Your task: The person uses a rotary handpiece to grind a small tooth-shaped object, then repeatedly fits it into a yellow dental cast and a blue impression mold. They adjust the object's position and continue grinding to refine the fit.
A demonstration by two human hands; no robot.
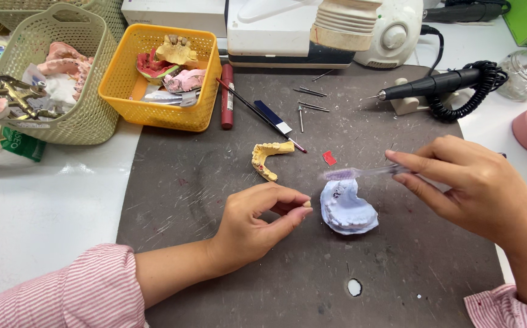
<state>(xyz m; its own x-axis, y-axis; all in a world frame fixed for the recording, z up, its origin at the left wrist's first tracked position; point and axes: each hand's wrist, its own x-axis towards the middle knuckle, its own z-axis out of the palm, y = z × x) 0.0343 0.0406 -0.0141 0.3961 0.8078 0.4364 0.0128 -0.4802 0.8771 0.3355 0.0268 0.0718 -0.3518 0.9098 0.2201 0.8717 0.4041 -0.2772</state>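
Observation:
A pale lilac plaster dental cast (348, 209) lies on the dark grey work mat (215, 182). My right hand (467, 185) grips a clear-handled toothbrush (360, 173), its bristle head hovering just above the cast's far edge. My left hand (260, 223) rests on the mat just left of the cast, fingers curled with thumb and forefinger close together, holding nothing I can see. A yellow plaster jaw arch (266, 158) lies a little beyond my left hand.
A yellow basket (154, 115) and a green basket (87, 121) hold more casts at the back left. A red pen (227, 97), a thin brush (257, 115), several burs (309, 100) and a black handpiece (433, 85) on its stand lie behind. A small red scrap (329, 158) sits near the toothbrush.

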